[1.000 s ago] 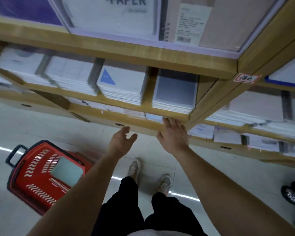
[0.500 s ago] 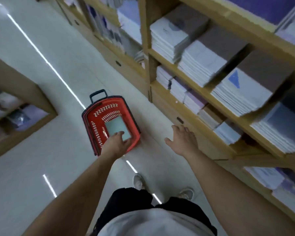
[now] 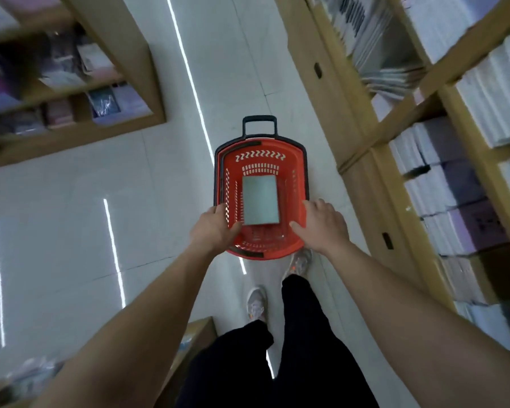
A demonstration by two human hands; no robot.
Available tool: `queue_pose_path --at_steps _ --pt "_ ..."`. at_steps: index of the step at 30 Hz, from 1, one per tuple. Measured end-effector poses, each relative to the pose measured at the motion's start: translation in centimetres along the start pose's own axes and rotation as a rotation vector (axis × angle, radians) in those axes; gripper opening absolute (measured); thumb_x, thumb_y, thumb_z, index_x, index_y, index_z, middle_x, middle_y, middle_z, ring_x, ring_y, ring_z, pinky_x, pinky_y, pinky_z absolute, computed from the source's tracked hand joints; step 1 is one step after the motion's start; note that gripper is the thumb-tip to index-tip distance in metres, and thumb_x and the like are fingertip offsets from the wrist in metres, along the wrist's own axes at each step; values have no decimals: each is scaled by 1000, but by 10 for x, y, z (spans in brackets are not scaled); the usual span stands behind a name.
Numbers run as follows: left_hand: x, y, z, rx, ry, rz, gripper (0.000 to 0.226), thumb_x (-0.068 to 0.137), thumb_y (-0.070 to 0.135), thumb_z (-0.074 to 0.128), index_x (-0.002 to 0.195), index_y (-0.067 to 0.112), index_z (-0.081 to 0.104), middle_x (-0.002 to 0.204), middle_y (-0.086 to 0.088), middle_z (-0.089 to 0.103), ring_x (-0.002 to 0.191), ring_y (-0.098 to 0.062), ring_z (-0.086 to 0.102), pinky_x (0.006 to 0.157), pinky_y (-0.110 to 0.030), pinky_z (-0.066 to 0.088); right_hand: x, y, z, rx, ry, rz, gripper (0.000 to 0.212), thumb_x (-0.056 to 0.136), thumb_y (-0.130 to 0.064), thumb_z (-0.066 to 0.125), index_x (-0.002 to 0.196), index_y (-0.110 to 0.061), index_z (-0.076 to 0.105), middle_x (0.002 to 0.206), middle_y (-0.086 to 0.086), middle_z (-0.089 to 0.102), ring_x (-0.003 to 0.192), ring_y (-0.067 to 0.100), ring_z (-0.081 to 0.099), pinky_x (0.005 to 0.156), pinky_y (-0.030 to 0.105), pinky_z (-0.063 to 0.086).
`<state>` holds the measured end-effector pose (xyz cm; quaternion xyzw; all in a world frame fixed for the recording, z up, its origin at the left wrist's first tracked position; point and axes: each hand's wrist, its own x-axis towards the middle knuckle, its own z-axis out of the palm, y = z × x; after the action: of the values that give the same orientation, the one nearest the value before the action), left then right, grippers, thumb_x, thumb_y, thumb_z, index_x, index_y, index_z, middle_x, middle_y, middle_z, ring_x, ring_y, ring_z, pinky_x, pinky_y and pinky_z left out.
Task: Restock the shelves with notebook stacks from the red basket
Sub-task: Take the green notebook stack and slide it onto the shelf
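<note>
- The red basket [image 3: 289, 166] sits on the pale tiled floor [image 3: 159, 201] in the aisle. Its black pull handle [image 3: 259, 118] points away from the person.
- A single notebook stack [image 3: 260, 200] with a grey-green cover lies flat on the basket's bottom, roughly in the middle. It is square to the walls.
- The person leans over it with both bare arms stretched down.
- The left hand [image 3: 211, 231] is over the basket's near-left rim. Its fingers [image 3: 220, 209] are loosely curved and its thumb sits apart, close to the stack's near-left corner. It holds nothing, and I cannot tell whether it touches the rim.
- The right hand [image 3: 323, 223] is over the near-right rim with fingers straight and slightly spread. The thumb [image 3: 296, 228] is angled in toward the stack and stops short of it. This hand holds nothing either.
- The stack lies between the two hands, with neither hand on it.
- On the person's right runs the wooden shelving [image 3: 365, 201]. Its levels are packed with white and lilac notebook piles [image 3: 442, 184], and the basket stands just beside its base.
- Across the aisle on the left is another wooden shelf unit [image 3: 124, 54] with blurred stationery in it.
- Below the arms are black trousers [image 3: 306, 348] and a pair of light sneakers [image 3: 256, 304]. The forward shoe is just behind the basket's near edge.
</note>
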<state>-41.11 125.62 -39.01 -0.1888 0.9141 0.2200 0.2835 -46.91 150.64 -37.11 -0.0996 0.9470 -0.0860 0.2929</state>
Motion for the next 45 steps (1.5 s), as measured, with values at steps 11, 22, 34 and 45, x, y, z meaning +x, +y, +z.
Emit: queue_pose_path --at_steps 11,22,34,45 --pt "224 -4 104 -105 27 -100 66 94 51 56 147 16 38 146 -7 49 129 -28 50 103 -46 46 262 33 119 -118 -109 -107 62 95 -53 52 141 -12 45 134 13 51 124 32 48 97 45 45" --pt "418 -85 291 -130 -113 -143 70 97 41 58 154 18 24 154 -10 36 139 -29 40 112 -45 37 440 61 348 45 -101 80 62 91 -48 60 136 -7 48 130 18 53 121 39 51 100 46 45" --pt "489 -106 405 -554 39 -294 79 83 50 63 148 25 27 142 2 53 126 -18 54 104 -38 48 485 78 468 427 14 333 101 88 -55 64 159 -10 8 156 23 28 138 42 36 113 47 32" --pt "489 -95 414 -834 119 -347 73 69 38 74 131 27 36 121 7 61 106 -10 64 89 -41 58 489 78 479 454 58 345 120 77 -62 73 157 0 9 150 26 34 133 45 37 114 47 25"
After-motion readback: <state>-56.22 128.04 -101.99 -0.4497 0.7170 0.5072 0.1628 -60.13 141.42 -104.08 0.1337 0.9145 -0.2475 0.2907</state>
